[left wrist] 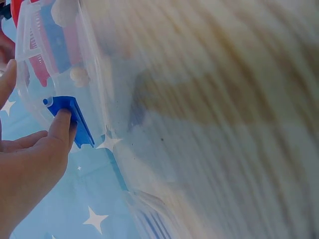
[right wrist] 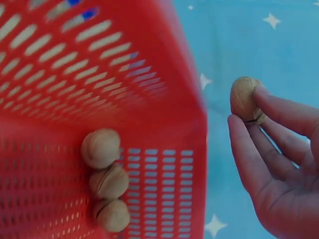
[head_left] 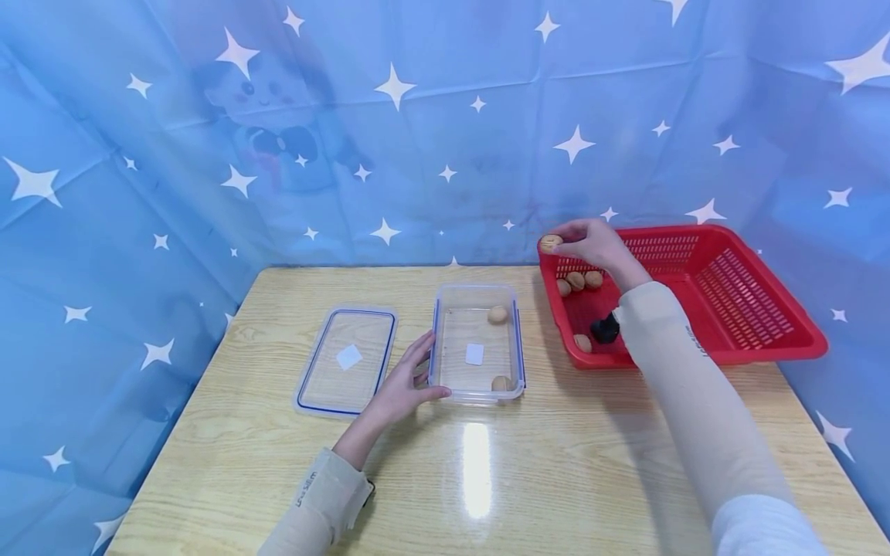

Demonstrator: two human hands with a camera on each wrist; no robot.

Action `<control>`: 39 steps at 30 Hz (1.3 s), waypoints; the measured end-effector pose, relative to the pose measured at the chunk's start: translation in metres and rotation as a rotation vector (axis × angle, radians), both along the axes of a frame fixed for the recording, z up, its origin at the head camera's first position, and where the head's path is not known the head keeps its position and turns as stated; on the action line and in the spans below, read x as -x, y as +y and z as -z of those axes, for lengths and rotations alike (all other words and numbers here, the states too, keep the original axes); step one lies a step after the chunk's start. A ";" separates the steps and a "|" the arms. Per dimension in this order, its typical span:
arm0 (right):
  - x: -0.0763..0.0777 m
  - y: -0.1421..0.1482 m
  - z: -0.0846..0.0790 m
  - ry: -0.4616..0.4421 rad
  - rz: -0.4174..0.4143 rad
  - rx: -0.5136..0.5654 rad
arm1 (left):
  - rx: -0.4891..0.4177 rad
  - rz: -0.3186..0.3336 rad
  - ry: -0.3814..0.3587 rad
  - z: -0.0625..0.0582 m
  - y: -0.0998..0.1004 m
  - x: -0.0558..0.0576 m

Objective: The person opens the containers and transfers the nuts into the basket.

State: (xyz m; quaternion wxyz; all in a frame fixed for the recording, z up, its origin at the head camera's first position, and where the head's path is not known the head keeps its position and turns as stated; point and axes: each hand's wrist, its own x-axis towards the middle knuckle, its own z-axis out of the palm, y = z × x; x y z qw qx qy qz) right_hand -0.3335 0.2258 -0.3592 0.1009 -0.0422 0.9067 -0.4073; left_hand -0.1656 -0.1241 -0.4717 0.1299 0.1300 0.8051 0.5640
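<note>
My right hand (head_left: 589, 241) pinches a walnut (right wrist: 244, 98) between thumb and fingertips, above the far left corner of the red basket (head_left: 765, 355). Several walnuts lie inside that basket; three sit together against a slotted wall, among them one walnut (right wrist: 101, 148) in the right wrist view. On the table stands a clear plastic container (head_left: 457, 328) without its lid on, holding two walnuts, one far (head_left: 497, 314) and one near (head_left: 501, 383). My left hand (head_left: 405, 386) holds the container's near left corner, its thumb at the front edge. In the left wrist view a fingertip presses the blue latch (left wrist: 75, 119).
The container's clear lid (head_left: 341, 386) with a blue seal lies flat to the left. A black object (head_left: 605, 330) shows by my right cuff, over the basket. Behind the wooden table (head_left: 556, 471) hangs a blue star-patterned curtain (head_left: 445, 139).
</note>
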 end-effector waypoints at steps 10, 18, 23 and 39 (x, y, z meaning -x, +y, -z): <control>0.002 0.024 0.025 -0.044 0.041 -0.013 | 0.013 0.004 -0.005 0.000 -0.001 0.001; 0.002 0.040 0.047 -0.113 -0.065 -0.019 | 0.009 0.006 0.002 -0.001 -0.001 0.001; 0.003 0.045 0.055 -0.177 -0.145 -0.061 | 0.016 0.000 -0.010 0.000 0.000 0.000; 0.005 0.049 0.068 -0.364 -0.183 -0.016 | 0.013 0.001 -0.007 0.000 0.001 0.000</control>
